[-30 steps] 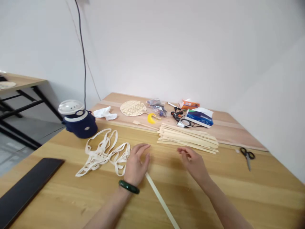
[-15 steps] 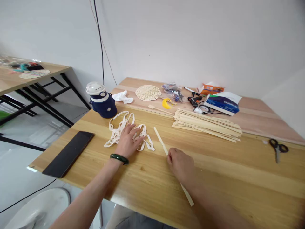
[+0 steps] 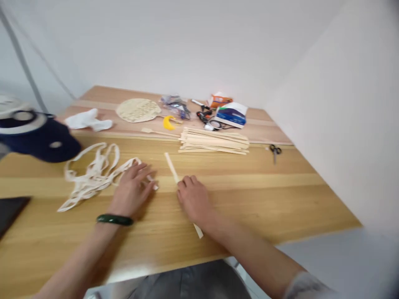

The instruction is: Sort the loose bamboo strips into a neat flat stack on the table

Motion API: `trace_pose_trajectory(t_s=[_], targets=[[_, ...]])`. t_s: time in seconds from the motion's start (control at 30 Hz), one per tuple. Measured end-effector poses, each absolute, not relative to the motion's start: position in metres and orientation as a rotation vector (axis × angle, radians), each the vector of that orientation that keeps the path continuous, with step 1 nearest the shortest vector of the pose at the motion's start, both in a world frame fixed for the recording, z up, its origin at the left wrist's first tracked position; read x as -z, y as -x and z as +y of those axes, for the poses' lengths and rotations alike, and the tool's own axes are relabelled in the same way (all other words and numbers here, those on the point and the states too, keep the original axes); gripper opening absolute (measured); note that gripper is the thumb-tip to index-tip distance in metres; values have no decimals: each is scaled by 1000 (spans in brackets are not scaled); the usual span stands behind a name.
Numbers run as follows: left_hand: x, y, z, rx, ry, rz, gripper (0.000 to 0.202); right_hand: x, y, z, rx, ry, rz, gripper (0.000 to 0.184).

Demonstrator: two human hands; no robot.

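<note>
My left hand (image 3: 132, 190), with a dark green bangle (image 3: 114, 219) on the wrist, lies flat and open on the right end of a tangle of pale flat strips (image 3: 93, 174). My right hand (image 3: 193, 199) rests palm down on a single pale wooden strip (image 3: 172, 167) that runs diagonally under it, its near end showing by the table's front edge. The right fingers are curled over the strip. A stack of similar wooden strips (image 3: 215, 141) lies further back on the wooden table (image 3: 264, 187).
A dark blue pot with a white lid (image 3: 34, 135) stands at the left. A woven round fan (image 3: 138, 110), white cloth (image 3: 89, 120), yellow item (image 3: 168, 122), bags, a blue-white box (image 3: 232, 115) and scissors (image 3: 275, 150) lie at the back. A black flat slab (image 3: 9, 209) lies at the left edge.
The view swung right and is blurred. My right hand slid up along the single strip and covers its middle. My left hand stays on the tangle of strips.
</note>
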State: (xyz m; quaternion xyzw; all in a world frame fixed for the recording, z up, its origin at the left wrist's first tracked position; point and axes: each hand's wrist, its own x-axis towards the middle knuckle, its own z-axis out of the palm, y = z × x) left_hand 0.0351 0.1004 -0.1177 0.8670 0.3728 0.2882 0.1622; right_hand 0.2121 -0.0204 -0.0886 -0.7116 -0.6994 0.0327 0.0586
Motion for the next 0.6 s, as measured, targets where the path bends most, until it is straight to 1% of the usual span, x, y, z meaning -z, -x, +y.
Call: trace_pose_trajectory(t_s=[0.13, 0.23, 0.3, 0.4, 0.5, 0.6], targets=[[123, -51, 96, -842, -2557, 875, 38, 84, -219, -19, -81, 2186, -2054, 17], [128, -71, 92, -778, -2576, 696, 39, 74, -227, -14, -33, 2066, -1956, 20], [126, -86, 86, -722, -2550, 654, 41, 65, -232, -5, -17, 1998, -1879, 22], [115, -100, 74, -652, -2472, 664, 40, 51, -240, 15, -43, 2032, -1789, 22], [110, -108, 69, -564, -2495, 756, 51, 45, -251, 54, -42, 1971, -1750, 28], [117, -110, 74, -497, -2547, 870, 66, 49, -252, 112, -63, 1873, -1766, 32]])
